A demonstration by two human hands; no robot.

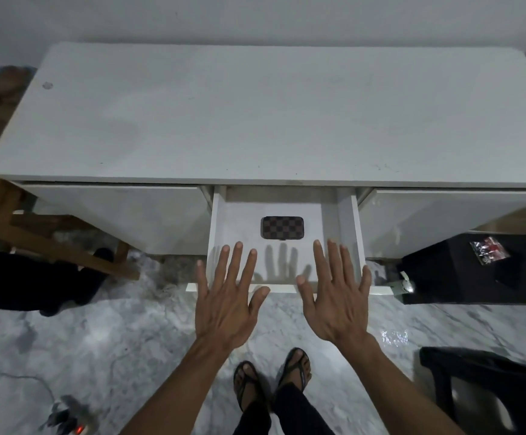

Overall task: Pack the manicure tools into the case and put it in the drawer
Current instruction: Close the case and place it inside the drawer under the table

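A small brown checkered case [282, 227], closed, lies flat in the middle of the open white drawer [344, 233] of a long white cabinet. My left hand [225, 302] and my right hand [337, 296] hover side by side over the drawer's front edge, palms down, fingers spread, holding nothing. Both hands are nearer to me than the case and do not touch it. Their shadows fall on the drawer floor. No loose manicure tools are in sight.
The white cabinet top [255, 114] is bare. A wooden chair [51, 237] stands to the left, a black box [481, 268] with a small packet on it to the right, a dark chair [487, 381] at lower right. My sandalled feet [271, 378] stand on the marble floor.
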